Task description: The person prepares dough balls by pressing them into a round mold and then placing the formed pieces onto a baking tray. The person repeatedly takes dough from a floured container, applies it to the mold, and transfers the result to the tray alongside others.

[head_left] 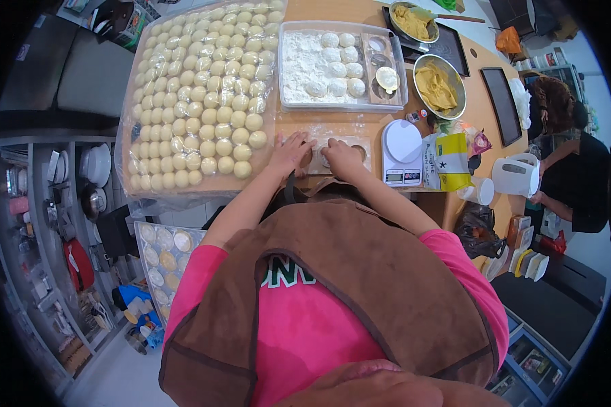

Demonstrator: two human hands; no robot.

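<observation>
The wooden board [352, 140], pale with flour and showing a round hollow, lies at the centre of the frame, at the table's near edge. The left hand [293, 152] rests at its left end, fingers extended; whether it grips the board cannot be told. The right hand [343, 161] is curled over the board's middle; its fingers hide whatever it may hold, so its grip cannot be determined. Upper left of the frame, rows of dough balls [206, 147] lie under clear plastic sheeting. Upper centre, a clear bin [286, 101] holds flour and white-coated balls. Right of centre stands a white kitchen scale [401, 141]; above it, a metal bowl [461, 102] contains yellow filling.
</observation>
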